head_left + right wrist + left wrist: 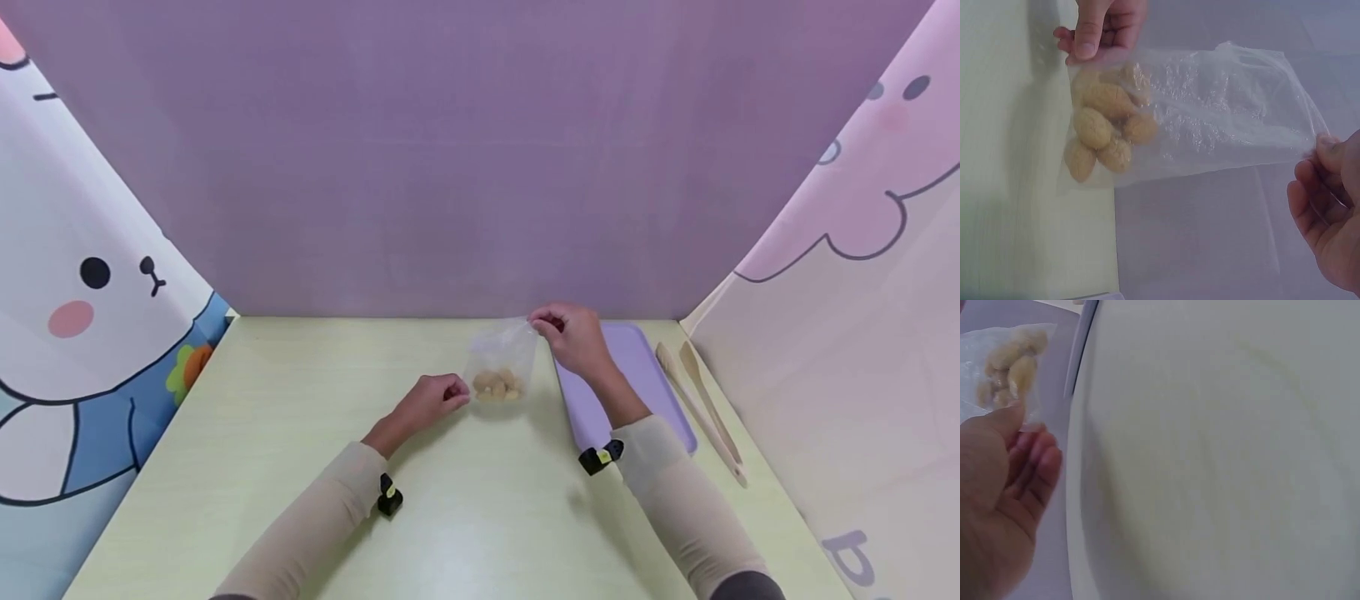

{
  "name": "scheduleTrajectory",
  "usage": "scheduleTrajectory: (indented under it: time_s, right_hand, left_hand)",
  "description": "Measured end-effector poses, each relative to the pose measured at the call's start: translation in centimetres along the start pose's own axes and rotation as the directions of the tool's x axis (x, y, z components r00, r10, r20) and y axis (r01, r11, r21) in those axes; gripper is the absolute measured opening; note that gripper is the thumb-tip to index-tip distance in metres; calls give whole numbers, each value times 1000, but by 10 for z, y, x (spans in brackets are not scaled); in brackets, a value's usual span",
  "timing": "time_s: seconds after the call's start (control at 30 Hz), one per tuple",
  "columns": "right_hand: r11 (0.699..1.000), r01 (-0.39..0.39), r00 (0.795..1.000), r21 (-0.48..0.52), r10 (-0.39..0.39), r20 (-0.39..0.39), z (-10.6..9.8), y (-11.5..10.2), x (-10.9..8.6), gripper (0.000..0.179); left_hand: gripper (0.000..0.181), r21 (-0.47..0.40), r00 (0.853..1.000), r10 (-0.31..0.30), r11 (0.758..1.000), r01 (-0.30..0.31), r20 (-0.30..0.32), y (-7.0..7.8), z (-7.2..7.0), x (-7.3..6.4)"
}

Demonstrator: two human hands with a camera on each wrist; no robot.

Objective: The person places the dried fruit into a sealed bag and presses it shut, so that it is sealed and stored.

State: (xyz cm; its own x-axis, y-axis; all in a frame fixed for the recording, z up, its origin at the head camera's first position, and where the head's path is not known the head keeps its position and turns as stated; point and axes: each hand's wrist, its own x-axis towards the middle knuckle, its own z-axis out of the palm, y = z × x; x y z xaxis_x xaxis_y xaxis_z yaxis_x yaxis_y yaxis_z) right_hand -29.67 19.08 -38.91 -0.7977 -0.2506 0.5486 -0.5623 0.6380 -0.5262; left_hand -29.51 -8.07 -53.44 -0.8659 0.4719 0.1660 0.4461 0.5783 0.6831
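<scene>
A clear plastic bag (498, 346) stands upright above the table, with several tan, oval, walnut-like pieces (1093, 129) gathered at its bottom. My right hand (573, 337) pinches the bag's top corner between thumb and fingertips. Down at the opposite lower corner, my left hand (435, 404) pinches the plastic beside the pieces. In the left wrist view, the left thumb (1007, 419) presses on the bag's edge just below the pieces. The right wrist view shows the plastic stretched between both hands, wrinkled across its middle.
A lavender tray (588, 408) lies on the pale table (315, 383) under the right forearm. Right of it lie two wooden utensils, a lighter one (701, 412) and a darker one (708, 396). A purple backdrop (450, 167) rises behind the table, with printed cloths at both sides.
</scene>
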Motion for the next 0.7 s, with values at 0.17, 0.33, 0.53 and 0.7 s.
scheduleTrajectory:
  time_s: [0.17, 0.33, 0.53, 0.7]
  right_hand:
    - [1000, 10, 1000, 12, -10, 15, 1, -3, 0, 7]
    - [1000, 24, 1000, 8, -24, 20, 1, -3, -1, 7]
    - [999, 48, 999, 12, -48, -7, 1, -1, -2, 6]
    - [999, 42, 999, 32, -42, -8, 2, -1, -4, 5]
  left_hand:
    - [20, -36, 995, -78, 996, 80, 60, 2, -4, 5]
    - [35, -72, 997, -78, 994, 79, 6, 7, -11, 7]
    - [32, -171, 976, 18, 984, -56, -216, 19, -24, 14]
    - [29, -182, 949, 88, 972, -149, -302, 29, -33, 22]
